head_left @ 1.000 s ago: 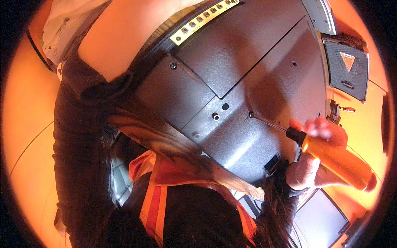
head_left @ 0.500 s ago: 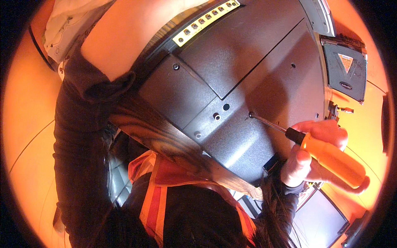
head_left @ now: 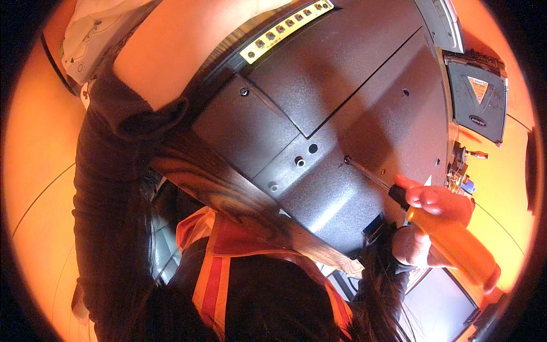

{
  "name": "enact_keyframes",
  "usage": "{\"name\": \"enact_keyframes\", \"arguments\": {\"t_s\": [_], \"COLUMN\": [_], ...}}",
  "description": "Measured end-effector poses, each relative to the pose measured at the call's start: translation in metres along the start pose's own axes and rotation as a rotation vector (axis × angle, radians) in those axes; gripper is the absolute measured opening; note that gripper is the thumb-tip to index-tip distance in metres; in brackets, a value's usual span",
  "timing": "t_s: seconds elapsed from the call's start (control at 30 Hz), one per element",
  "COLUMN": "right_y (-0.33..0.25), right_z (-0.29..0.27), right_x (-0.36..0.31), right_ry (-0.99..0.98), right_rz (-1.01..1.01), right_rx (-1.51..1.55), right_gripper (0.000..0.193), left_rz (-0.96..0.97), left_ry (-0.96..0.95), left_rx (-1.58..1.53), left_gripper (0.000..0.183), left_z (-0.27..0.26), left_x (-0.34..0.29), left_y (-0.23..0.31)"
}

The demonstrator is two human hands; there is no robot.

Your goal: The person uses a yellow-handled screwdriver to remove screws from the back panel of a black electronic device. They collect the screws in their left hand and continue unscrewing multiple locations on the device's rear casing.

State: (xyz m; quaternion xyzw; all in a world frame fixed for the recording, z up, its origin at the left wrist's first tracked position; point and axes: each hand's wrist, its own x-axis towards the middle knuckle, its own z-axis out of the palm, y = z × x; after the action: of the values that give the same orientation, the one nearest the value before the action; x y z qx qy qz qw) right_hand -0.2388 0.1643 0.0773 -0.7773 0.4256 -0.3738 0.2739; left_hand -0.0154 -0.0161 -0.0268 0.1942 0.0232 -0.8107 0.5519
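Observation:
A screwdriver with an orange handle (head_left: 456,245) is gripped in my right hand (head_left: 427,199), its fingers wrapped round the handle. Its thin metal shaft slants up and left, and the tip sits at a small screw hole in a dark plastic panel (head_left: 319,196). That panel belongs to a boxy device with a wood-grain edge (head_left: 222,182). Close to the tip are a round hole (head_left: 313,148) and a light-ringed socket (head_left: 299,162). My left forearm (head_left: 171,54) stretches over the device's far left side, and the left hand lies beyond the top edge of the picture.
A yellow strip with a row of terminals (head_left: 285,29) runs along the panel's far edge. To the right stand a grey mesh-fronted box (head_left: 476,102) and small tools or parts (head_left: 458,171). At lower right is a flat screen (head_left: 441,308). The surface beneath is orange.
My right hand has shifted slightly down, and the screwdriver handle has tilted lower with its grip turned. The tip stays at the same hole. My left forearm has hardly moved.

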Motion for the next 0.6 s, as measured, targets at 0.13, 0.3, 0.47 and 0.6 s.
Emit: {"name": "enact_keyframes", "arguments": {"t_s": [0.13,0.3,0.47,0.6], "right_y": [0.0010,-0.0001,-0.0020,-0.0022], "right_z": [0.0017,0.0020,0.0004,0.0007], "right_x": [-0.0018,-0.0037,-0.0060,-0.0068], "right_ry": [0.008,0.013,-0.002,-0.012], "right_rz": [0.011,0.023,0.007,-0.013], "right_rx": [-0.008,-0.012,-0.023,0.004], "right_gripper": [0.049,0.049,0.050,0.051], "left_rz": [0.003,-0.013,-0.011,-0.011], "left_ry": [-0.027,-0.008,-0.014,-0.011], "left_rx": [0.011,-0.005,-0.004,-0.004], "left_gripper": [0.015,0.015,0.014,0.014], "left_z": [-0.0018,-0.0002,0.0006,0.0010], "left_x": [-0.0018,-0.0021,-0.0028,-0.0029], "left_y": [-0.0002,0.0002,0.0001,0.0004]}}
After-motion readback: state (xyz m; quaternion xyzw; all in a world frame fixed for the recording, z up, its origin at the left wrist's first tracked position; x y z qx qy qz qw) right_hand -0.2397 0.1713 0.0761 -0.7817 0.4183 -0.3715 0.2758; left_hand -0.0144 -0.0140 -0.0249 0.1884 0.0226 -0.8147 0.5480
